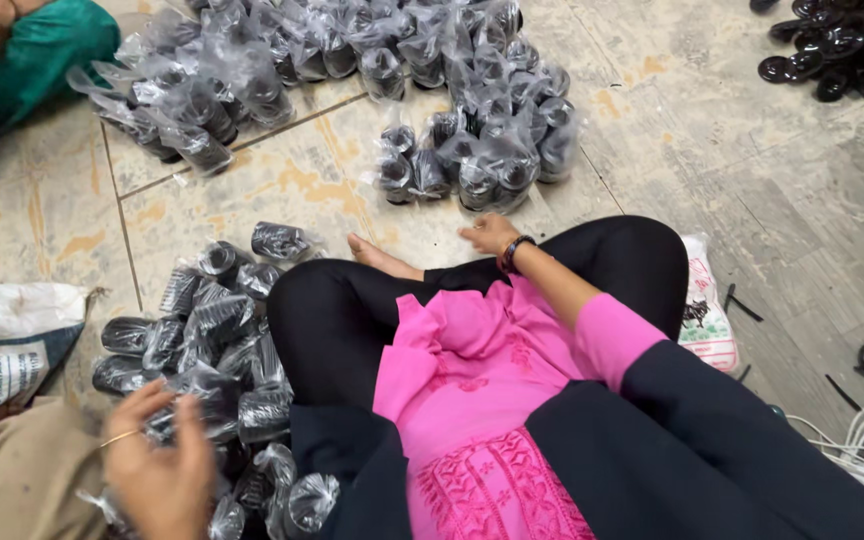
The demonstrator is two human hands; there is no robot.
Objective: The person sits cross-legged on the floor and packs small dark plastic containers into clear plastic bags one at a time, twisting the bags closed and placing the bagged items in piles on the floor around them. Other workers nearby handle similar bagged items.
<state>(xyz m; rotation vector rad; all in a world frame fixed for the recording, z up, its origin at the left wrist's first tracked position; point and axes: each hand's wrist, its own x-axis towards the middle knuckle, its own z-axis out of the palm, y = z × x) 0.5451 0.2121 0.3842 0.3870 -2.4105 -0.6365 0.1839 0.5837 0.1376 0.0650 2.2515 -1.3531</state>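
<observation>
**Beside your left knee: slippery bagged parts under hand**

At your left side, your left hand (157, 470) lies with fingers loosely curled on the heap of bagged black parts (214, 335), gripping none that I can see. Your right hand (490, 233) rests half-curled on the tiled floor (752, 190), holding nothing, just short of the far pile (492, 150). Expect light, crinkly, slippery film over stiff pieces; pinch the loose plastic neck.

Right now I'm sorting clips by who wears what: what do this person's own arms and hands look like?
The right hand is bare, with a dark bracelet with red at the wrist and a short bright pink sleeve higher up. The left hand is bare too, with a thin gold bangle at the wrist. No gloves or rings show.
</observation>
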